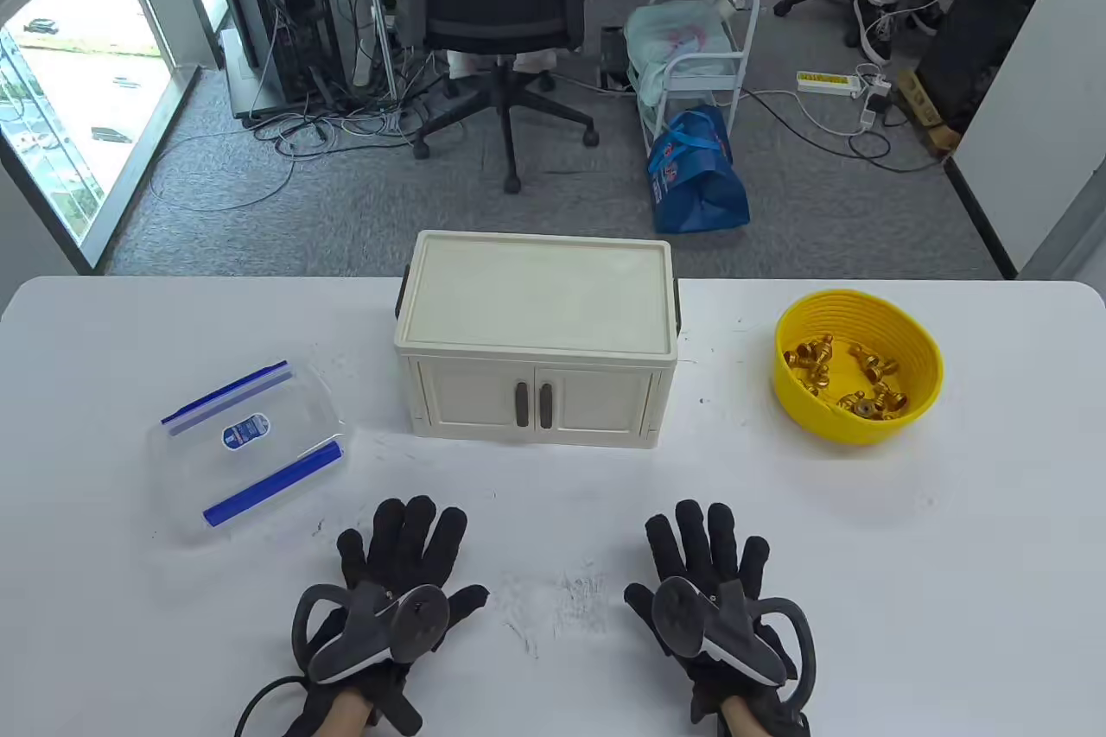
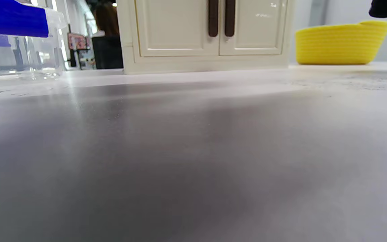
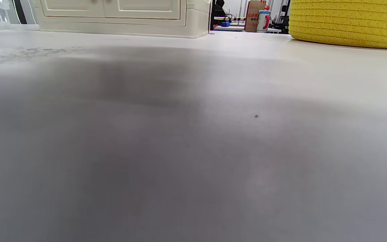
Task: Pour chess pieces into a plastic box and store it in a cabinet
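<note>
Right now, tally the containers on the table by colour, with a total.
Clear with blue clips: 1, the plastic box
Cream: 1, the cabinet
Yellow: 1, the bowl of gold chess pieces
Total: 3

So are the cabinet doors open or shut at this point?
Shut. Both doors of the cabinet sit flush with the front, their two dark handles side by side at the centre seam; nothing of the inside shows.
</note>
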`<state>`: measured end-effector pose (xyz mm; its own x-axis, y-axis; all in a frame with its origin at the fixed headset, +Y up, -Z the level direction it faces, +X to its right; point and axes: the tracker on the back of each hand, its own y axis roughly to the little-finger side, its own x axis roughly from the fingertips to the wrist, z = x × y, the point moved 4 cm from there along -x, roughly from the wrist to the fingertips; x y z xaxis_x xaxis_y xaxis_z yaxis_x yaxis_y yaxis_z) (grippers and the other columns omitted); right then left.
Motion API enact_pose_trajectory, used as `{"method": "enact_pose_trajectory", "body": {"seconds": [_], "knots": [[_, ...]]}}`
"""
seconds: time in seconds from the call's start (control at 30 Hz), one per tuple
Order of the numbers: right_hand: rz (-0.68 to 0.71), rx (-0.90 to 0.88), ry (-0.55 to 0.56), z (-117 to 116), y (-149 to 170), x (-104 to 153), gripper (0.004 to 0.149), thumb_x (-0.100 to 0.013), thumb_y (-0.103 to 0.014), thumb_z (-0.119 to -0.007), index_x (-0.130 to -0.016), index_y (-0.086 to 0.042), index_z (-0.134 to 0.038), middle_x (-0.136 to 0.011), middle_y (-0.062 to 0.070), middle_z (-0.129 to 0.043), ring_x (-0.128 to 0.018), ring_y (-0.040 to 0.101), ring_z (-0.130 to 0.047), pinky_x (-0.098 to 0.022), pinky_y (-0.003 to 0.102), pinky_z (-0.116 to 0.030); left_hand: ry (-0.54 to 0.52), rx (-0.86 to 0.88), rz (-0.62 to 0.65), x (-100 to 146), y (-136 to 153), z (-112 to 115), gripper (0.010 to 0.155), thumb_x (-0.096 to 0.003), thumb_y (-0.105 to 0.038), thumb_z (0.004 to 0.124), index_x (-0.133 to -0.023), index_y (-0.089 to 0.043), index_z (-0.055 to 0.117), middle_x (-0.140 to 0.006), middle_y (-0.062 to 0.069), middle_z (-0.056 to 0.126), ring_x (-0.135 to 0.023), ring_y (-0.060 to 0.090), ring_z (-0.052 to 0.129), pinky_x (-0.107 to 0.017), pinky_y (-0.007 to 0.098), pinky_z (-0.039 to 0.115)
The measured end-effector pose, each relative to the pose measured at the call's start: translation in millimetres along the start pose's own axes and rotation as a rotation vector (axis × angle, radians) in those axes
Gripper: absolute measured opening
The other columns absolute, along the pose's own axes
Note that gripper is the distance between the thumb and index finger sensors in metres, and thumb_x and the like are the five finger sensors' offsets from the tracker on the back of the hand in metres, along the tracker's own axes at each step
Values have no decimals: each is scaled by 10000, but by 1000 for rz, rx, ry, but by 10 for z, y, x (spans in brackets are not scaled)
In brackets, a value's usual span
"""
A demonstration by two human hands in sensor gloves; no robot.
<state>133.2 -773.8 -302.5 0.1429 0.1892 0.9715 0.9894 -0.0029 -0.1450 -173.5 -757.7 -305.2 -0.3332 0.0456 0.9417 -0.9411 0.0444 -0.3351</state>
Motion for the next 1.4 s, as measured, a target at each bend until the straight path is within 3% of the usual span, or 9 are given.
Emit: {"method": "enact_pose_trajectory", "body": {"seconds": [0.83, 1.03, 1.17, 1.27, 1.4], "knots": [[-16, 1, -5, 57, -20, -12, 777, -568, -653, -506, -1175, -271, -207, -1238, 125, -129, -1108, 444, -129, -730, 708, -244, -26, 22, -18, 20, 88, -47, 827, -627, -687, 407, -1285, -214, 243, -1315, 263, 292, -1161, 581, 308, -684, 838, 394], [52, -55, 51, 385, -219, -21, 773, -570, -665, -469, -1189, -257, -251, -1250, 145, -182, -1110, 462, -165, -723, 717, -269, -37, 22, -20, 23, 92, -69, 822, -629, -684, 407, -1284, -216, 243, -1315, 261, 293, -1161, 580, 310, -684, 837, 394], [61, -158, 7, 681, -323, -133, 774, -573, -665, -459, -1193, -248, -260, -1253, 149, -191, -1111, 468, -173, -725, 715, -279, -40, 32, -21, 25, 107, -65, 822, -629, -683, 407, -1285, -214, 245, -1314, 262, 293, -1161, 581, 311, -684, 836, 395], [50, -275, -3, 955, -389, -293, 779, -574, -663, -468, -1193, -220, -298, -1255, 160, -280, -1113, 479, -254, -731, 700, -349, -42, 32, -22, 26, 114, -63, 823, -629, -683, 406, -1285, -214, 244, -1314, 262, 293, -1161, 581, 310, -684, 837, 393], [14, -432, -27, 1127, -432, -507, 785, -580, -654, -479, -1183, -167, -352, -1228, 178, -418, -1080, 488, -443, -720, 642, -494, -39, 26, -23, 26, 116, -57, 822, -629, -683, 406, -1285, -214, 245, -1314, 262, 293, -1159, 583, 309, -683, 837, 392]]}}
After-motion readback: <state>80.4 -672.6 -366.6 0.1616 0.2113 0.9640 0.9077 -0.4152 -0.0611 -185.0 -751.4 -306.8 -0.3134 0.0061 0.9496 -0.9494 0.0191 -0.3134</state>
